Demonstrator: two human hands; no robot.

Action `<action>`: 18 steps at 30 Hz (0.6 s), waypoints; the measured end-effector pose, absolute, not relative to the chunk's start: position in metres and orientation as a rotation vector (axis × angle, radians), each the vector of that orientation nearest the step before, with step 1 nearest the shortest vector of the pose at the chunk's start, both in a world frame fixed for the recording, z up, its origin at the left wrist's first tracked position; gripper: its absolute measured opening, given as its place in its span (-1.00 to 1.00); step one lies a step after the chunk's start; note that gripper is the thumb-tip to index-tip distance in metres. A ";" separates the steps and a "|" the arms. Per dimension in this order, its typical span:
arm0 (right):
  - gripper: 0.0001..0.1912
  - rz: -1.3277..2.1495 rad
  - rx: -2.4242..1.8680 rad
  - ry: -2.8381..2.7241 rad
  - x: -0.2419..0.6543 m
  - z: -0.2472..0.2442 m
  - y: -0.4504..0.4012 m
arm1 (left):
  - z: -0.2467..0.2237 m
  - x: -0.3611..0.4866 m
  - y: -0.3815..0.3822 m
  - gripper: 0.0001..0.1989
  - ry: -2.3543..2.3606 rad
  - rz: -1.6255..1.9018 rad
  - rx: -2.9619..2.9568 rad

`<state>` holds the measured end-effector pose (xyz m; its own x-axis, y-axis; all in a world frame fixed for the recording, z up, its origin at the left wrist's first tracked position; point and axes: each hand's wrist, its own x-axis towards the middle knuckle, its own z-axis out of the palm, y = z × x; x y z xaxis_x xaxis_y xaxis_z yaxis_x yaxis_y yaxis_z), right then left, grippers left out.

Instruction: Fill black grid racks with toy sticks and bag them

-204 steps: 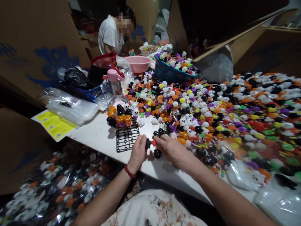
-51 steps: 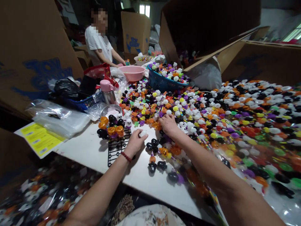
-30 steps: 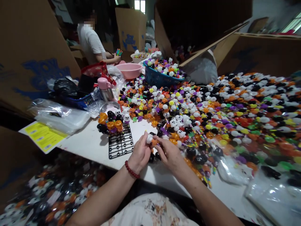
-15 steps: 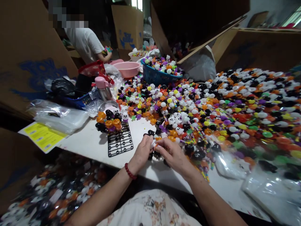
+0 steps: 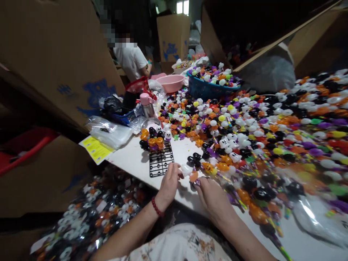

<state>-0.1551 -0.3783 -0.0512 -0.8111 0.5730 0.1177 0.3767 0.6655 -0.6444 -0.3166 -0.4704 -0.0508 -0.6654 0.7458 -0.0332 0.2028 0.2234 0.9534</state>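
Note:
Over the white table's front part, my left hand (image 5: 170, 183) pinches a small white plastic toy head (image 5: 186, 169) between thumb and fingers. My right hand (image 5: 214, 197) is closed around a small dark purple piece, mostly hidden by the fingers. An orange plastic piece (image 5: 194, 176) sits between the two hands, against the right fingertips. Just beyond them lie shiny black toy pieces (image 5: 194, 159) and an orange pumpkin head (image 5: 208, 167). Left of my hands, a black grid rack (image 5: 162, 165) carries a cluster of orange, black and white figures (image 5: 153, 140) at its far end.
Loose colourful toys (image 5: 231, 121) cover the table's middle and right. Behind them stand a blue basket (image 5: 210, 88), a pink basin (image 5: 171, 84) and a flask (image 5: 147, 105). Plastic bags (image 5: 114, 134) lie left, large cartons (image 5: 67, 72) surround the table, and a person (image 5: 130, 59) works behind.
The view has swung left, so things appear farther right. My hands have moved slightly apart, and the white head and orange piece now show between them.

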 end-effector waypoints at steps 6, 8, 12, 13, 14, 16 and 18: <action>-0.69 1.607 -0.669 -2.312 -0.175 -0.080 -0.402 | -0.092 -0.369 -0.520 -0.63 2.635 0.786 1.584; -0.68 1.561 -0.670 -2.282 -0.187 -0.094 -0.399 | -0.104 -0.374 -0.526 -0.59 2.663 0.609 1.658; -0.68 1.484 -0.712 -2.182 -0.207 -0.107 -0.380 | -0.116 -0.361 -0.529 -0.57 2.695 0.512 1.711; -0.69 1.467 -0.716 -2.160 -0.211 -0.107 -0.373 | -0.116 -0.354 -0.530 -0.57 2.696 0.515 1.724; -0.69 1.444 -0.723 -2.137 -0.214 -0.108 -0.367 | -0.117 -0.347 -0.529 -0.58 2.698 0.523 1.733; -0.68 1.419 -0.751 -2.088 -0.221 -0.110 -0.355 | -0.116 -0.334 -0.529 -0.59 2.703 0.553 1.736; -0.66 1.481 -0.797 -1.982 -0.230 -0.115 -0.343 | -0.116 -0.323 -0.529 -0.59 2.697 0.586 1.736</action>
